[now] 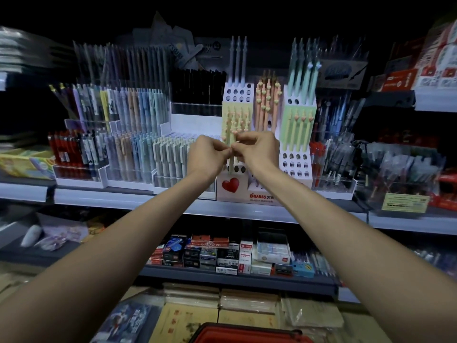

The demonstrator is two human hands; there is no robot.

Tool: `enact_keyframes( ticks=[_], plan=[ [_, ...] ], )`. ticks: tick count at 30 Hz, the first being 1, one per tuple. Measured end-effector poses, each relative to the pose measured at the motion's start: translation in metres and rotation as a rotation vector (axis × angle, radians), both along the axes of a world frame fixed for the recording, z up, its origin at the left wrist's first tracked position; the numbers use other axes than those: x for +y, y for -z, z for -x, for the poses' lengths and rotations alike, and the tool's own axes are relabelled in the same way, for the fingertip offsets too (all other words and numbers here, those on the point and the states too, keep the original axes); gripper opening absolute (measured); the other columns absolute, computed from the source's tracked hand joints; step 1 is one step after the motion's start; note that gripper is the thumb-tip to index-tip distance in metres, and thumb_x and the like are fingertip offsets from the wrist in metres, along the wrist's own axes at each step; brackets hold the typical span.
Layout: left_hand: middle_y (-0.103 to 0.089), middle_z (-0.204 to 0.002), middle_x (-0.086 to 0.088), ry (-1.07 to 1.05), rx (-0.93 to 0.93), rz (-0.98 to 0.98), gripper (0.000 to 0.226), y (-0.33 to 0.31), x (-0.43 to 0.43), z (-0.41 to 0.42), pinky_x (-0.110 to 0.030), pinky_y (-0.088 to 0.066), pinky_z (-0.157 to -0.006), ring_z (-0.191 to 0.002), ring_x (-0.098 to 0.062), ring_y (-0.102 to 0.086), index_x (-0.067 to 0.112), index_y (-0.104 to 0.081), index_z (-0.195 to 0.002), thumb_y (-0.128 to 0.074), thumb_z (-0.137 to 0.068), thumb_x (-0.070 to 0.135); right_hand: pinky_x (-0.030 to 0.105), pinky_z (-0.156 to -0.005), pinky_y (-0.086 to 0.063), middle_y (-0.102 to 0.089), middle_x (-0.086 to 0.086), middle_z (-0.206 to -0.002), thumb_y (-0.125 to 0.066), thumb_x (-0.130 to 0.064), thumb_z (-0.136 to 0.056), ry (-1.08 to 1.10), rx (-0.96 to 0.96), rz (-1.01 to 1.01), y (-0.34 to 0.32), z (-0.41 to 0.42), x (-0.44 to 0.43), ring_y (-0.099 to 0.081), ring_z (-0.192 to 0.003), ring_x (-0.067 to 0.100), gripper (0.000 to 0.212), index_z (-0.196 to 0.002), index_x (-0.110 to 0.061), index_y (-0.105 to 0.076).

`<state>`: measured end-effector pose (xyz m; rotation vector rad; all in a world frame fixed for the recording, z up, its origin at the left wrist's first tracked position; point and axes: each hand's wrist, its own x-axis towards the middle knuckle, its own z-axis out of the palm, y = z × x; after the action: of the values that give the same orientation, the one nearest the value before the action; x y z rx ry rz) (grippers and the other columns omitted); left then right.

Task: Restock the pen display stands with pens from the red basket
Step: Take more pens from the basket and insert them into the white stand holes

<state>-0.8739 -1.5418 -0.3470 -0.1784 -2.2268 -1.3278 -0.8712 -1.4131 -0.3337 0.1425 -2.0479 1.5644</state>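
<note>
Left hand (210, 154): your fingers are curled, and the tips pinch the pale pen (231, 162) from its left side.
Right hand (257, 150): your fingers are curled, and the tips meet the left fingertips on the same pen from its right side.
Pen position: it runs between your two sets of fingertips, directly in front of the white display stand (257, 194). Its lower part shows below your fingers.
Pen axis: close to vertical. The lower end points down at the holed tier above the red heart panel (230, 184).
Pen upper end: it merges with the yellow pens already in the stand, so you cannot tell it apart.
Red basket (247, 334): at the bottom edge of the view, well below your hands.
</note>
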Motion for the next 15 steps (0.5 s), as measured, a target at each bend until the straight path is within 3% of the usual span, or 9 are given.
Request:
enact_keyframes(
  ticks=[8,15],
  plan=[
    [-0.075,-0.067,0.001,-0.086,-0.014,-0.011,0.003,-0.004,-0.001,0.019,-0.040,-0.064,-0.075,-0.068,-0.016,-0.075,0.019,-0.084,-0.086,-0.082,-0.086,0.017,0.034,-0.074,-0.065,-0.074,-0.009,-0.074,-0.088,-0.010,-0.079,0.033,0.008,-0.043,-0.006,0.018,-0.005,-0.074,-0.073,0.011,0.014,-0.091,-0.015,-0.083],
    [-0.075,-0.065,0.001,-0.101,-0.050,-0.023,0.006,0.012,0.000,0.025,-0.041,-0.063,-0.075,-0.069,-0.017,-0.074,0.020,-0.084,-0.083,-0.080,-0.086,0.018,0.040,-0.075,-0.065,-0.076,-0.005,-0.075,-0.087,-0.007,-0.078,0.035,-0.032,-0.011,0.013,0.026,-0.008,-0.076,-0.076,0.018,0.016,-0.089,-0.018,-0.083]
  ],
)
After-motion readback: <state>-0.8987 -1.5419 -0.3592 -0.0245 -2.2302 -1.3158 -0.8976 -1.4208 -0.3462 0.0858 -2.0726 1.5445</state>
